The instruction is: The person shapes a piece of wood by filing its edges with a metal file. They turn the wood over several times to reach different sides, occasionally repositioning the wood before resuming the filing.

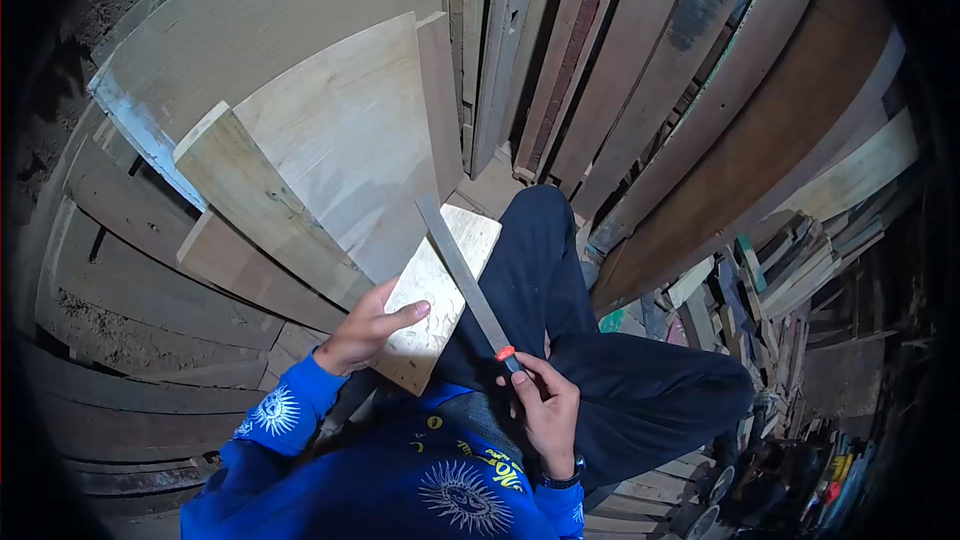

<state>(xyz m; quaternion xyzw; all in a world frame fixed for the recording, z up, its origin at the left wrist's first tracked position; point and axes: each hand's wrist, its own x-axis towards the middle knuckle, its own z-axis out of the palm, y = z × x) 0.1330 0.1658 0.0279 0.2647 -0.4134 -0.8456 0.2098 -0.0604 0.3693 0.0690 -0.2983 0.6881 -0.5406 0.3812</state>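
Observation:
A pale rectangular wooden block [410, 328] rests tilted across my lap. My left hand [372, 325] grips its left edge, thumb pressed on the upper face and fingers hidden beneath. In my right hand [548, 402] is the black and red handle of a long flat metal file [468, 285]. Its blade slants up and to the left over the block, overlapping the block's right part, and the tip reaches close to the far end. Small dark marks or shavings show on the block's face around my left thumb.
Wide planks [350, 130] lean at the upper left, with long upright boards [640, 70] across the back. Wood offcuts [740, 290] are piled to the right. Tools and dark items [790, 485] lie at the lower right. My crossed legs [630, 390] take up the middle.

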